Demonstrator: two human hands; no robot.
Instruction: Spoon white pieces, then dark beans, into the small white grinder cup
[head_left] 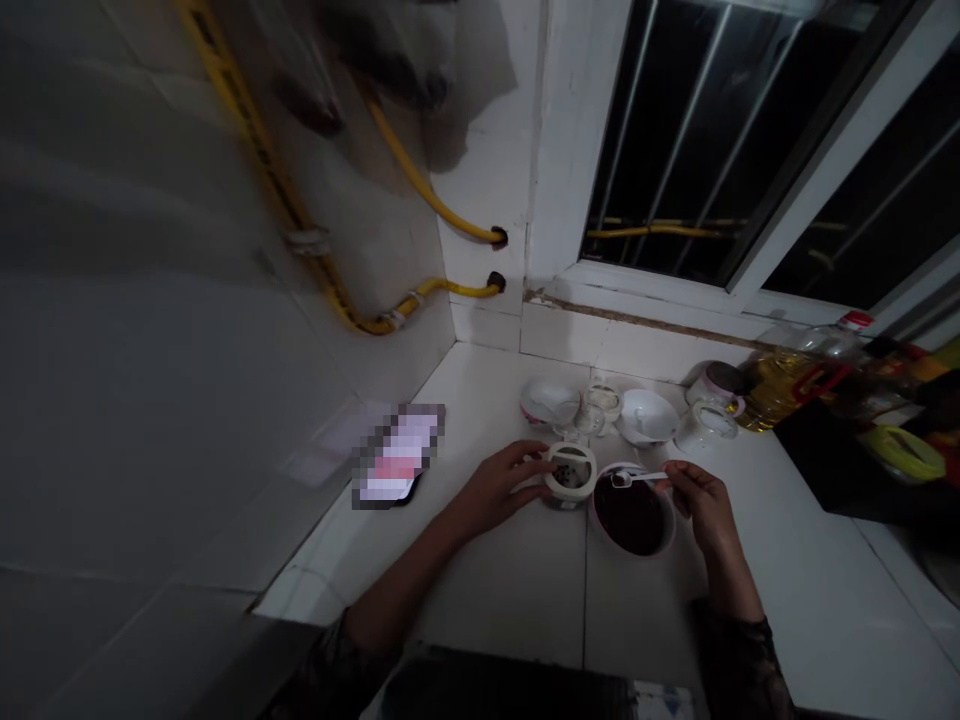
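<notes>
My left hand [511, 487] is at the left side of a small seasoning jar [570, 490] with a pale rim, its fingers curved against it. Some dark specks and whitish stuff show through the jar's top. Between finger and thumb, my right hand [701, 497] grips the handle of a small white spoon [641, 478]. The spoon's head is above the near-back part of a bowl [670, 535] with a pale rim, which holds something dark red-brown. Jar and bowl stand side by side on the white tiled counter [510, 610].
Behind the hands stand a glass bowl [551, 402], a small clear jar [604, 402], a white bowl [649, 415] and a white lidded jar [705, 428]. An oil bottle [780, 380] is at the right. A phone [401, 455] lies left, near the wall. Yellow pipes [330, 285] run along the wall.
</notes>
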